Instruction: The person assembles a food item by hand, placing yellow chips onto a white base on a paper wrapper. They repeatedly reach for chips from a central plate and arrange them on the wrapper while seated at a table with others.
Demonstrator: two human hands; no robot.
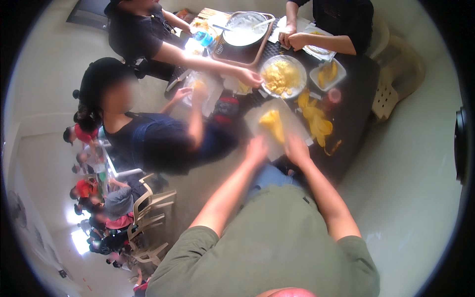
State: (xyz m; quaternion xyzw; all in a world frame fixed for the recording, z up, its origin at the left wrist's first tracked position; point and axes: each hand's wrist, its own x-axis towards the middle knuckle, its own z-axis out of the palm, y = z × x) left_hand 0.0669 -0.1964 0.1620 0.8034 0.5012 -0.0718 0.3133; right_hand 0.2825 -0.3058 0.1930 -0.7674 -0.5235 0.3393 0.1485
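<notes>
A pale sheet of paper (257, 118) lies at the near edge of the dark table, with a soft-looking yellow piece (273, 124) on it, possibly banana. My left hand (257, 150) is at the sheet's near left side. Opposite it, my right hand (297, 149) rests by the near right side, close to the yellow piece's lower end. Both hands are blurred, so their finger closure is unclear. Just right of the sheet lie yellow peels (316, 121), apparently banana. Beyond stands a white bowl (263, 89) of chunky yellow food (282, 76).
A white dish (338, 78) with yellow pieces and a reddish container (333, 96) stand at right. Farther back is a tray (232, 55) holding a large bowl (245, 37). Co-workers' hands (251, 78) reach in from left and far side. A plastic chair (396, 81) stands by the wall.
</notes>
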